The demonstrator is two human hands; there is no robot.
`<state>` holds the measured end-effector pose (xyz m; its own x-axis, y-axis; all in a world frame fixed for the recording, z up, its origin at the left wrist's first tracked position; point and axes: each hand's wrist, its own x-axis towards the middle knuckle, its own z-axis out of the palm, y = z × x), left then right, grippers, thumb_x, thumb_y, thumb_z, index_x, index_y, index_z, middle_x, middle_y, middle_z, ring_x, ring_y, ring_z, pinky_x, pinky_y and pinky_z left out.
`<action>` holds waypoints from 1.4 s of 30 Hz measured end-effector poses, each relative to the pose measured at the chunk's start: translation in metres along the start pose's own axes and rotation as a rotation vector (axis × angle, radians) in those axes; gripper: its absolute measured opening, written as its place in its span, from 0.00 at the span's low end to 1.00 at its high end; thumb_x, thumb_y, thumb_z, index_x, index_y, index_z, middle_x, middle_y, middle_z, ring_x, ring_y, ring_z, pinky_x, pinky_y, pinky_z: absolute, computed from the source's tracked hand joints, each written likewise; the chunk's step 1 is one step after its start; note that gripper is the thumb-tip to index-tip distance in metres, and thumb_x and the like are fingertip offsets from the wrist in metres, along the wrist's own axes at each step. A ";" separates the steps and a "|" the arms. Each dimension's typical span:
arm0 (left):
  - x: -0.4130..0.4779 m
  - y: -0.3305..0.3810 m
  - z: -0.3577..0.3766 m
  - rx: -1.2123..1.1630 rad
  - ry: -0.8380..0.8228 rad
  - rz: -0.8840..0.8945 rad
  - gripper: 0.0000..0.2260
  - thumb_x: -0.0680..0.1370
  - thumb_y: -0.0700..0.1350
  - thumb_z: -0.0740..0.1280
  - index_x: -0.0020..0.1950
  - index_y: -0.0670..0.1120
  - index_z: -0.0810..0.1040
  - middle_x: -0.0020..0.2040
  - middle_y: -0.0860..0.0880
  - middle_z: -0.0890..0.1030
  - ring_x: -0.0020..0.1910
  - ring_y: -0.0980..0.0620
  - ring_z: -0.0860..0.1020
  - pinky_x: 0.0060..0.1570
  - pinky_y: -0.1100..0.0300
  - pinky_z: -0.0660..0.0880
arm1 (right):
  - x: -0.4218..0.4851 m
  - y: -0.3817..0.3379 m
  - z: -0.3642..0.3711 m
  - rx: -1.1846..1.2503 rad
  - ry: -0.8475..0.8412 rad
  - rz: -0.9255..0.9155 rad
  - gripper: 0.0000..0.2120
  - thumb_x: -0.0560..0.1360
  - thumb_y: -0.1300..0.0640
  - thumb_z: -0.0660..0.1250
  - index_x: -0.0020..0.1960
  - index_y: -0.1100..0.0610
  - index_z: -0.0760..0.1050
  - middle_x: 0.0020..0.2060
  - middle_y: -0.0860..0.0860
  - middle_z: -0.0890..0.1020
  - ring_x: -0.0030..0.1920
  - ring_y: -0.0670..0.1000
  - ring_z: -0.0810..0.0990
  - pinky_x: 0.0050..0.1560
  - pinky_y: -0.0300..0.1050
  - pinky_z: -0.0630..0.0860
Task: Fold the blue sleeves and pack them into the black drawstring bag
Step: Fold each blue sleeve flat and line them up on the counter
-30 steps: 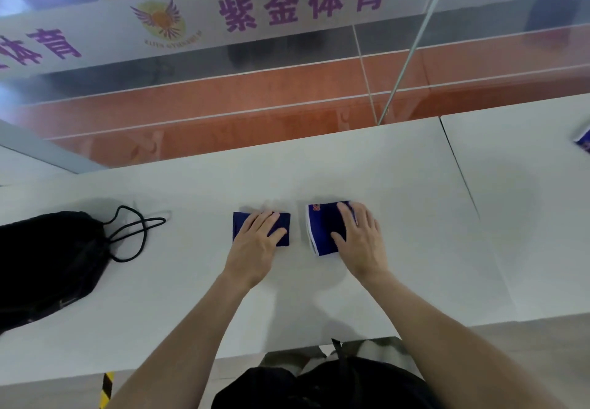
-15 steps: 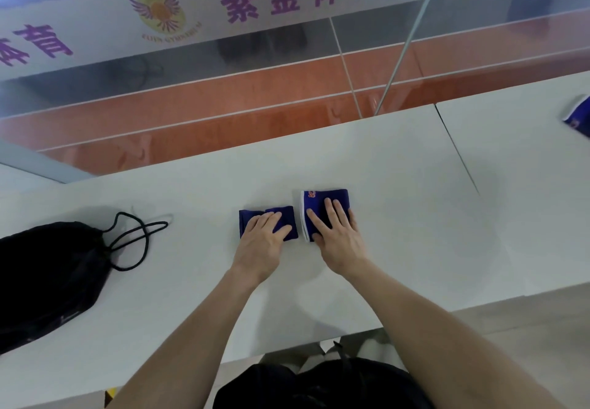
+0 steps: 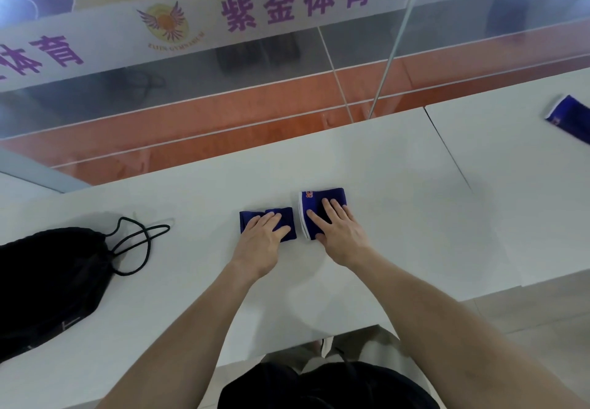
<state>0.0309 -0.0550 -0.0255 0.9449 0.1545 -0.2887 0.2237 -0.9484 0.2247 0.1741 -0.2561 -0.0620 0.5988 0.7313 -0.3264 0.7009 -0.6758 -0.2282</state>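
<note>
1. Left hand (image 3: 260, 242) lies flat, palm down, fingers together, pressing on the left sleeve (image 3: 249, 219); nothing grasped.
2. Right hand (image 3: 338, 233) lies flat, fingers spread, pressing on the right sleeve (image 3: 322, 196); nothing grasped.
3. Both sleeves sit folded, just beside each other with a thin gap, mid table (image 3: 383, 217). Right one shows a white edge and an orange mark at its far left corner.
4. Bag (image 3: 48, 281) lies flat at the table's left edge, well apart from the sleeves; its cord (image 3: 140, 242) loops toward them.
5. Third sleeve (image 3: 568, 118) lies on the next table (image 3: 510, 185), far right, partly cut off.
</note>
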 end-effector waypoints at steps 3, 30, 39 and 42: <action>0.000 0.000 -0.002 -0.015 -0.020 0.001 0.28 0.85 0.35 0.61 0.84 0.51 0.71 0.88 0.44 0.62 0.89 0.46 0.55 0.88 0.48 0.52 | 0.003 -0.004 -0.001 -0.001 -0.007 -0.001 0.31 0.89 0.43 0.56 0.89 0.41 0.50 0.89 0.57 0.50 0.89 0.59 0.47 0.88 0.56 0.43; 0.111 0.225 -0.069 0.299 -0.295 0.298 0.19 0.88 0.48 0.61 0.80 0.51 0.73 0.75 0.49 0.77 0.67 0.45 0.81 0.64 0.47 0.79 | -0.184 0.209 -0.095 0.244 -0.021 0.461 0.19 0.86 0.50 0.60 0.75 0.54 0.75 0.71 0.52 0.79 0.68 0.59 0.81 0.66 0.58 0.79; 0.204 0.482 -0.034 0.450 -0.343 0.407 0.19 0.88 0.50 0.62 0.80 0.52 0.73 0.74 0.46 0.78 0.70 0.41 0.80 0.68 0.44 0.78 | -0.328 0.432 -0.114 0.247 0.079 0.636 0.17 0.86 0.51 0.60 0.70 0.56 0.77 0.66 0.54 0.80 0.64 0.59 0.82 0.60 0.57 0.82; 0.225 0.553 -0.024 0.444 -0.299 0.434 0.19 0.88 0.51 0.62 0.79 0.52 0.74 0.73 0.46 0.78 0.69 0.42 0.80 0.66 0.45 0.78 | -0.366 0.491 -0.123 0.215 0.102 0.649 0.15 0.84 0.53 0.60 0.66 0.57 0.78 0.62 0.54 0.80 0.61 0.60 0.83 0.57 0.55 0.82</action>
<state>0.3729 -0.5385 0.0558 0.8062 -0.2872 -0.5173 -0.3389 -0.9408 -0.0059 0.3468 -0.8438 0.0585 0.9120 0.1702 -0.3732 0.1018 -0.9753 -0.1959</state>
